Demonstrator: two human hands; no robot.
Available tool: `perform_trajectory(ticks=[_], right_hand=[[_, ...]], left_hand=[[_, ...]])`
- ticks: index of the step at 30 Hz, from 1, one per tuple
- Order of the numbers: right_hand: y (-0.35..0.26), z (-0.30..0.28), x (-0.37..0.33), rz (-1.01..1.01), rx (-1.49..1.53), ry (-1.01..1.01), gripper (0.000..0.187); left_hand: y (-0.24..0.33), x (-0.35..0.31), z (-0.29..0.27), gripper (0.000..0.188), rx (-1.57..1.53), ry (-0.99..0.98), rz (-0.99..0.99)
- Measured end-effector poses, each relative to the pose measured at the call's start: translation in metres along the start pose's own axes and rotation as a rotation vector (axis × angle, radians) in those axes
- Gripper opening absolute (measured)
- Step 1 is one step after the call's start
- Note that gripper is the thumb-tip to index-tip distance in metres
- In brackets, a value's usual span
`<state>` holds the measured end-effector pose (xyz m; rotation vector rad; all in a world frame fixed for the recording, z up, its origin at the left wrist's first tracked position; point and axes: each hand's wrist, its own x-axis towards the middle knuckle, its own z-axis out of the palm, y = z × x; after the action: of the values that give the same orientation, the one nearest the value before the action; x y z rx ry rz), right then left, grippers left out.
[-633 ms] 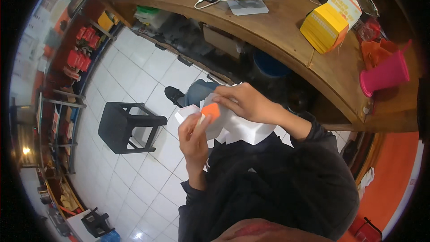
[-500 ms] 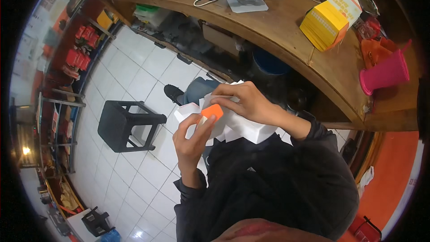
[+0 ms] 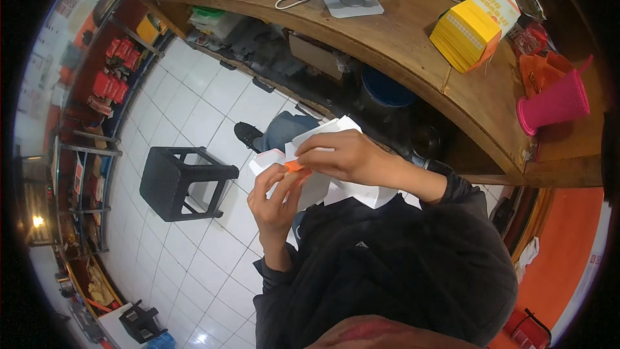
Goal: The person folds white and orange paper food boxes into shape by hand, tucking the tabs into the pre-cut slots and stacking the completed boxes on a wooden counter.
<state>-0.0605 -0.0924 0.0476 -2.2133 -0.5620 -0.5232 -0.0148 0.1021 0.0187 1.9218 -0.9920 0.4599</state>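
Paperboard carton (image 3: 315, 189), white w/ orange flap (image 3: 294, 166), is above lap betw. both hands; approx. part-folded, I'd judge: flap bent, white panels splayed. L hand (image 3: 274, 195) fingers pinch flap; R hand (image 3: 339, 155) fingers grip adj. edge. Blue tub (image 3: 387, 87) under surface (image 3: 400, 22), contents unclear. Yellow carton stack (image 3: 464, 35) on surface; pink container (image 3: 554, 103), contents hidden.

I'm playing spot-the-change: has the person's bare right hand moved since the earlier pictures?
Yes. The bare right hand has shifted slightly left, toward the black four-legged stool, and now covers more of the small orange block.
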Motion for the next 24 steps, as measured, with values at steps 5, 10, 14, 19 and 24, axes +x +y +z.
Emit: perform_trajectory(ticks=[5, 10, 14, 19, 24], right_hand=[[0.009, 0.001, 0.000, -0.157, -0.063, -0.032, 0.019], [0.007, 0.003, -0.002, -0.097, 0.085, -0.005, 0.020], [0.010, 0.007, -0.006, -0.178, -0.028, 0.016, 0.020], [0.012, 0.010, -0.005, -0.205, 0.015, 0.002, 0.029], [0.007, 0.014, -0.007, 0.097, 0.259, 0.059, 0.018]], left_hand=[[0.001, -0.004, 0.003, 0.025, 0.017, -0.008, 0.033], [0.005, -0.009, 0.005, 0.025, -0.067, 0.066, -0.041], [0.005, -0.011, 0.005, 0.025, -0.089, 0.025, -0.111], [0.005, -0.011, 0.005, 0.025, -0.141, 0.036, -0.171], [0.002, -0.007, 0.008, 0.024, -0.141, 0.049, -0.143]])
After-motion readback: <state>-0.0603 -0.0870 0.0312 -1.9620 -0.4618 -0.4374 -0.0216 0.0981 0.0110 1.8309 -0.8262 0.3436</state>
